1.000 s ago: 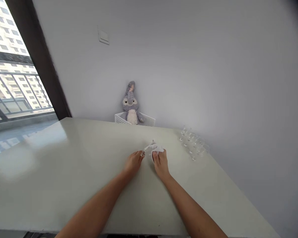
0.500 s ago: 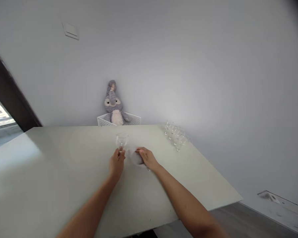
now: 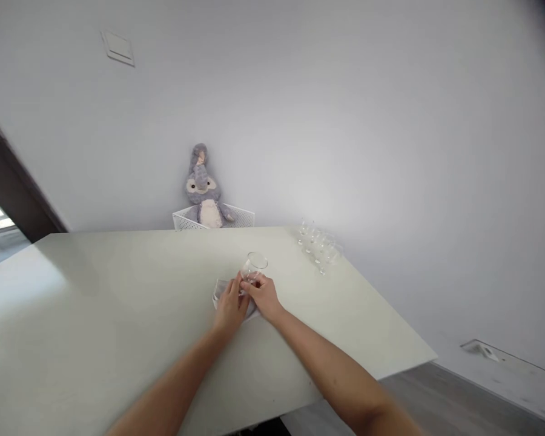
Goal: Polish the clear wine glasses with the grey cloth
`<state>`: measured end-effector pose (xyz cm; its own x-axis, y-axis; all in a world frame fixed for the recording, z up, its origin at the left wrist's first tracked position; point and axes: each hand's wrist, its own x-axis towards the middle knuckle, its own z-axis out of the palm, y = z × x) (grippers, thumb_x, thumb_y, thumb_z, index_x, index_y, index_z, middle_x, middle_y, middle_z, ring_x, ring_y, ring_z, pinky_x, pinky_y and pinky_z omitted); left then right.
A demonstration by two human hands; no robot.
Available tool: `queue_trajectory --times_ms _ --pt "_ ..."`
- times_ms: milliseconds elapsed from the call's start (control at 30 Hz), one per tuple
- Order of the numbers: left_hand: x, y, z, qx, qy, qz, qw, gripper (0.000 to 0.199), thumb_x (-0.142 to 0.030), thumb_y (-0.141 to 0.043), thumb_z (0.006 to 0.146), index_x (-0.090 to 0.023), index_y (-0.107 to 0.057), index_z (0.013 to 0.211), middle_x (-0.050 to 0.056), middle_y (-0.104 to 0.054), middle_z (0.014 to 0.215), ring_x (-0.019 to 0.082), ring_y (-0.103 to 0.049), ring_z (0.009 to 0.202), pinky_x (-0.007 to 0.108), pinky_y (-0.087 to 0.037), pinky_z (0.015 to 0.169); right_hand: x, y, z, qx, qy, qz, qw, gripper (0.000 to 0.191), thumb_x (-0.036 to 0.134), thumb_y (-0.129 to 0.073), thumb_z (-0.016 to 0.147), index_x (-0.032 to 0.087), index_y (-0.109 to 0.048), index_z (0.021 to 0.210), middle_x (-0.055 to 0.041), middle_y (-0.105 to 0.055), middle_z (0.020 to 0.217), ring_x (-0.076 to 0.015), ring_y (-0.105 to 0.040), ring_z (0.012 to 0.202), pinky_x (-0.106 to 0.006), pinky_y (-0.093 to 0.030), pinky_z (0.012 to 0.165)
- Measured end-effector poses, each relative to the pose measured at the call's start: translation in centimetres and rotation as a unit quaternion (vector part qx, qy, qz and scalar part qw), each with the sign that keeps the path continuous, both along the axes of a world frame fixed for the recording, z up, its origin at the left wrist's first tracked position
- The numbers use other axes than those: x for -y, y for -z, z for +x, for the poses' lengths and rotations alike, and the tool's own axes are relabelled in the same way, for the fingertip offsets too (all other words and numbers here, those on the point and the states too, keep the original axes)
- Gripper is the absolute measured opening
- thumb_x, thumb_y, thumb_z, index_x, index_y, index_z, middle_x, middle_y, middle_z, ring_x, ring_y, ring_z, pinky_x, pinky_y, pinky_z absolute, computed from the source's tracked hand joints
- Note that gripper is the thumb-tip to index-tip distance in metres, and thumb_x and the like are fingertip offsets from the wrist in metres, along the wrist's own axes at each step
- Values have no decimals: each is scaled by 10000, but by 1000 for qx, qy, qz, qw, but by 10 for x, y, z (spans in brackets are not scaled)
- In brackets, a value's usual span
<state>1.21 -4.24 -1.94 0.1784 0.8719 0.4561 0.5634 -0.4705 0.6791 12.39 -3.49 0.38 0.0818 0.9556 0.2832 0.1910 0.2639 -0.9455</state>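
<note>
A clear stemmed glass [image 3: 257,261] stands upright between my two hands, its bowl showing above the fingers. My right hand [image 3: 264,297] pinches it low, around the stem. From the other side, my left hand [image 3: 231,306] closes its fingers about the glass's lower end, which they mostly hide. A light grey-white cloth [image 3: 220,288] lies beneath my left hand and shows at its left and below the fingers. Whether the left fingers also grip the cloth is hidden.
Several more clear stemmed glasses [image 3: 318,245] stand grouped near the right edge of the pale table [image 3: 118,315]. Behind the far edge, a grey plush toy [image 3: 206,194] sits in a white perforated basket [image 3: 243,218] against the wall.
The glass has moved right and nearer my right hand, which now grips its stem. My right hand has let go of the cloth; my left hand has come over it. The view has shifted slightly.
</note>
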Motion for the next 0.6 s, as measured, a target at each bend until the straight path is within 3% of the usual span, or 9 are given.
queue_trajectory --times_ms 133,267,433,600 --pt "-3 2 -1 42 27 -1 999 669 -249 -509 757 -272 -171 1334 80 -413 1211 201 -456 1085 309 -486 757 -10 -10 14 -96 47 8 994 239 369 -577 683 171 -627 807 20 -563 632 -100 -458 550 -223 -373 533" --pt "-6 5 -3 41 20 -28 999 644 -265 -520 755 -305 -206 1316 59 -423 1186 183 -489 1033 300 -501 730 -13 -16 52 -130 112 -14 985 264 346 -604 636 137 -617 799 13 -577 591 -92 -449 476 -234 -366 492" --pt "-8 7 -3 9 16 -57 998 594 -267 -521 754 -311 -270 1290 38 -504 1085 159 -562 871 336 -494 751 3 5 117 -71 205 -55 975 319 371 -617 596 131 -621 806 -9 -606 588 -135 -521 507 -269 -412 522" --pt "-14 14 -3 22 25 -45 998 567 -239 -515 750 -290 -299 1273 45 -497 1105 160 -556 908 333 -500 755 11 23 159 -38 261 -63 963 295 351 -615 582 137 -623 785 0 -592 558 -145 -530 502 -276 -414 524"
